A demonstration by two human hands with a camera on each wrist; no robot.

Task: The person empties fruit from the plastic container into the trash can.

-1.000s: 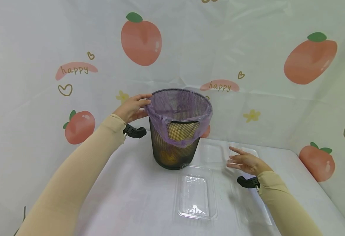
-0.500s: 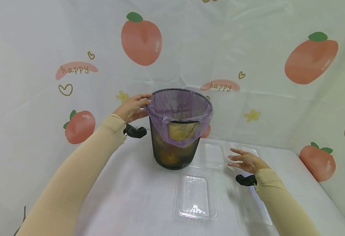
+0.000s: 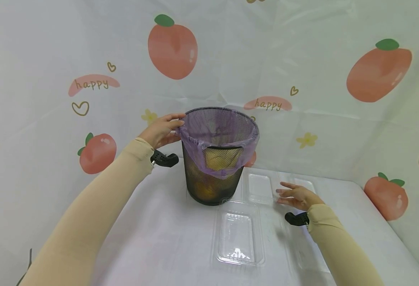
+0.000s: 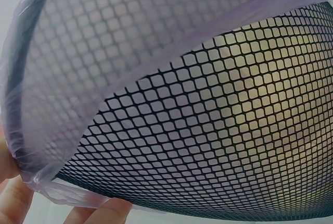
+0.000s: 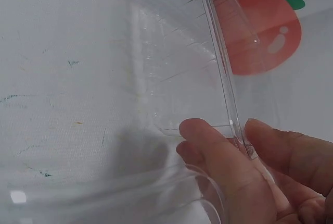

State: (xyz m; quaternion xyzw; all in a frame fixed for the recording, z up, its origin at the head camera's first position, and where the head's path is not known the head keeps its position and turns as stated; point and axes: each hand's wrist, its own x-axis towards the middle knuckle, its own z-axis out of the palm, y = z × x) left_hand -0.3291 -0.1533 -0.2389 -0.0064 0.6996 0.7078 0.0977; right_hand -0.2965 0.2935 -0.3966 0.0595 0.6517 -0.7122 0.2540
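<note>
A black mesh wastebasket (image 3: 213, 186) stands upright, with a thin purple trash bag (image 3: 218, 169) folded over its rim. My left hand (image 3: 163, 129) grips the rim and bag at the basket's left side; in the left wrist view its fingertips (image 4: 112, 211) lie along the bag's edge. My right hand (image 3: 297, 196) is right of the basket, above the table. In the right wrist view, its thumb and fingers pinch the edge of a clear plastic container (image 5: 187, 88). How far this container reaches is hard to tell in the head view.
Another clear plastic container (image 3: 236, 234) lies in front of the basket. More clear plastic (image 3: 309, 250) lies under the right forearm, and a clear piece (image 3: 260, 186) lies right of the basket. Something yellowish shows through the mesh. A printed cloth (image 3: 209, 51) hangs behind the table.
My right hand has moved slightly left and towards me, fingers keeping much the same pose. The left hand and wastebasket have stayed in place.
</note>
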